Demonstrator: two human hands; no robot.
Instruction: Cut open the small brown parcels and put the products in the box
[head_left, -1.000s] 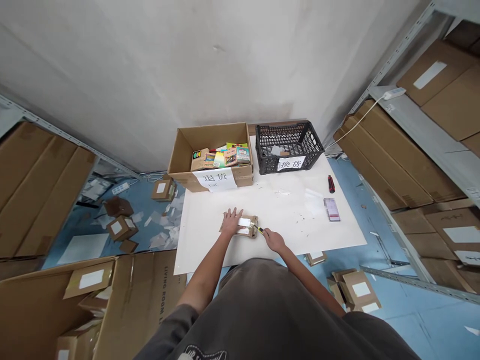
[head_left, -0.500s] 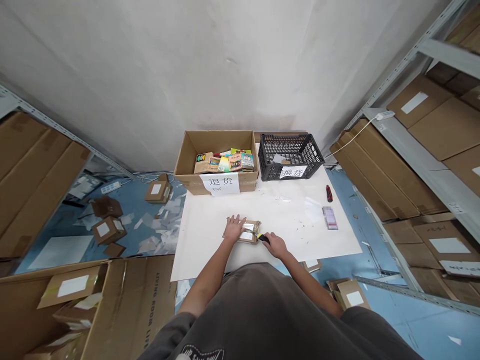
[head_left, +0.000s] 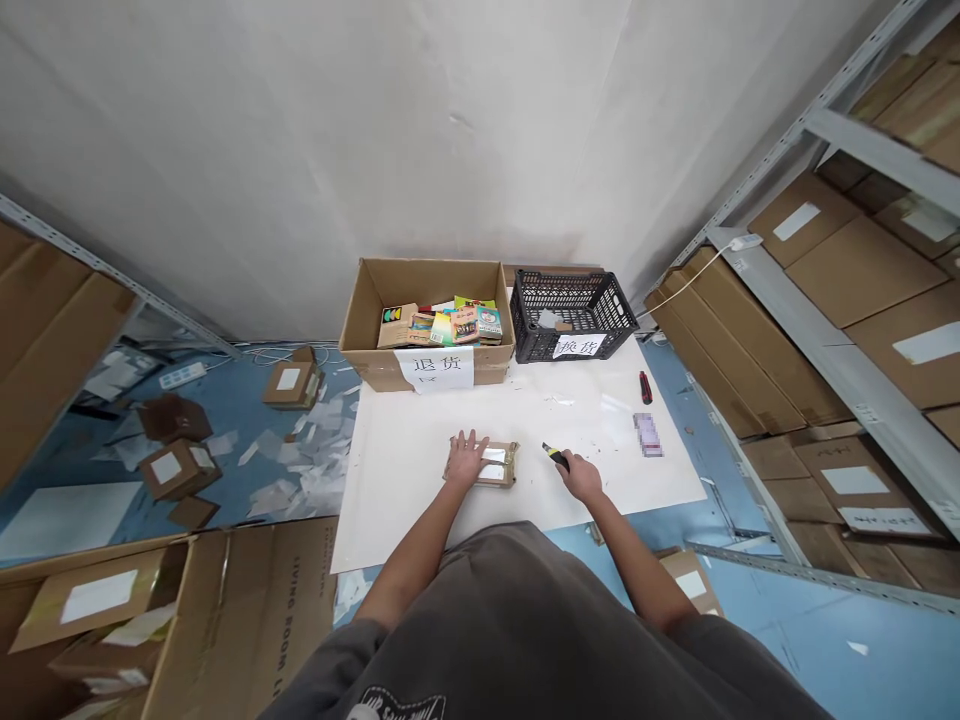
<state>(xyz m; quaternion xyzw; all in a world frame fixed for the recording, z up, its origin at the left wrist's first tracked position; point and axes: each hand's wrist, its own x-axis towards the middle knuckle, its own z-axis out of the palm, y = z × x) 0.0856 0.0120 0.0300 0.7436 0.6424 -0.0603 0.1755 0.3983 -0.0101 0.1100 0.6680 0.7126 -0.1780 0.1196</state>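
Observation:
A small brown cardboard box (head_left: pixel 498 472) with a white label lies on the white tabletop in front of me. My left hand (head_left: pixel 466 459) rests on its left part, fingers spread flat over the top. Clear of the box's right end, my right hand (head_left: pixel 583 476) grips a box cutter (head_left: pixel 556 456) with a black and yellow-green handle, its tip pointing up and left. Shiny tape shows at the box's right end. Whether the tape there is cut through, I cannot tell.
At the table's back stand an open carton (head_left: pixel 424 370) of small colourful packs and a black plastic crate (head_left: pixel 532 348). A red-black tool (head_left: pixel 646 387) and a blurred purple item (head_left: pixel 648 435) lie at right. Shelves of cartons (head_left: pixel 772 390) flank the table; paper scraps (head_left: pixel 300 470) litter the floor.
My right hand has drawn the box cutter away from the box's right end, to the right. My left hand stays on the box. The whole view has shifted slightly.

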